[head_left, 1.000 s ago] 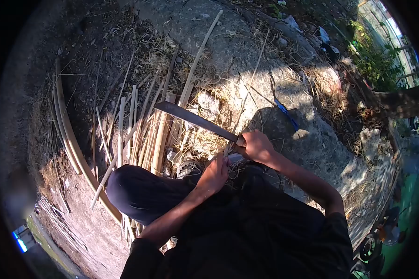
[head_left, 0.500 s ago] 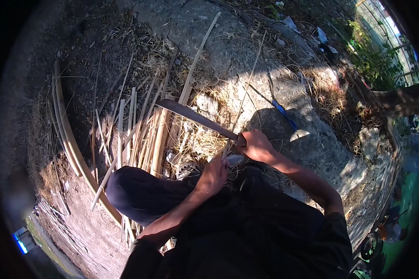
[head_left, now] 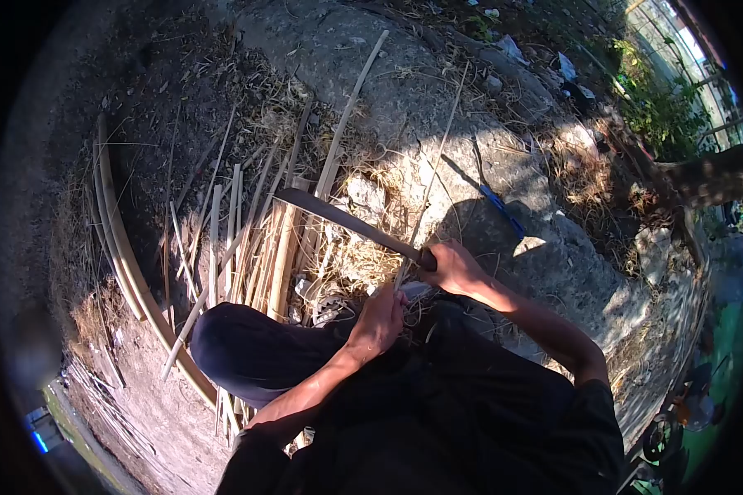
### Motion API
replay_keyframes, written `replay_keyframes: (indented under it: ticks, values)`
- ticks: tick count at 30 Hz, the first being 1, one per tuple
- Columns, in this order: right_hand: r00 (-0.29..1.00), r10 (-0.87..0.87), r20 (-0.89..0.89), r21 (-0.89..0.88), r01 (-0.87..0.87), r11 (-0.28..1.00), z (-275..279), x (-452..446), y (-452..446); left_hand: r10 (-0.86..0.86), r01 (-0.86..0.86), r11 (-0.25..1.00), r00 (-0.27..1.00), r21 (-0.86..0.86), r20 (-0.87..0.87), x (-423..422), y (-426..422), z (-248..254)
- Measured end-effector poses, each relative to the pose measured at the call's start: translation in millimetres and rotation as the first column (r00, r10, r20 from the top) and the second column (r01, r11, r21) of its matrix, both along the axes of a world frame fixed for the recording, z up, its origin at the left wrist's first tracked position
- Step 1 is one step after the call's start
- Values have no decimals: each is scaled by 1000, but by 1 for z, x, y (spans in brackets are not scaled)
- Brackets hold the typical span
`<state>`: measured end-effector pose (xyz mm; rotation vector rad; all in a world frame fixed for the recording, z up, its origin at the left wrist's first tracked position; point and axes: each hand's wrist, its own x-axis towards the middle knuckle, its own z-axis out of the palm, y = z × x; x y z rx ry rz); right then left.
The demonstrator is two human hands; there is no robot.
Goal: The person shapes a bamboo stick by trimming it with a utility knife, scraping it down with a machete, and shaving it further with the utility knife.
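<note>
My right hand [head_left: 451, 266] is closed on the dark handle of a long machete [head_left: 347, 220], whose blade points to the upper left. Just below and left of it, my left hand [head_left: 379, 320] pinches the lower end of a thin strip [head_left: 437, 166]. That strip runs up and slightly right, crossing the machete near its handle. Fine curled shavings [head_left: 367, 261] lie beneath the blade. How the blade's edge meets the strip is too small to tell.
Many split strips [head_left: 282, 272] lie on the ground left of the hands. Long curved pieces [head_left: 128, 256] lie farther left. A blue tool [head_left: 501, 209] rests on the rock [head_left: 516, 177] at the right. My dark-clothed knee [head_left: 243, 351] is at lower left.
The machete and my right hand have moved slightly down, and my left hand has shifted down a little. Both grips look the same. The view has shifted slightly.
</note>
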<state>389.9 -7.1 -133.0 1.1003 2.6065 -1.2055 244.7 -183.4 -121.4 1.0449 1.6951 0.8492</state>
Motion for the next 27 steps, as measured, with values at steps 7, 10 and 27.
replay_keyframes:
  ticks: [7,10,27]
  values:
    - [998,-60,19,178,56,982,-46,14,49,-18,15,998,998,-58,-53,0,-5,-3]
    - [993,-90,71,238,71,969,-50,18,68,-12,13,999,999,42,-29,-1,-6,-2]
    - [877,136,-461,-311,-304,901,-76,21,-21,186,69,933,746,-352,640,-17,25,61]
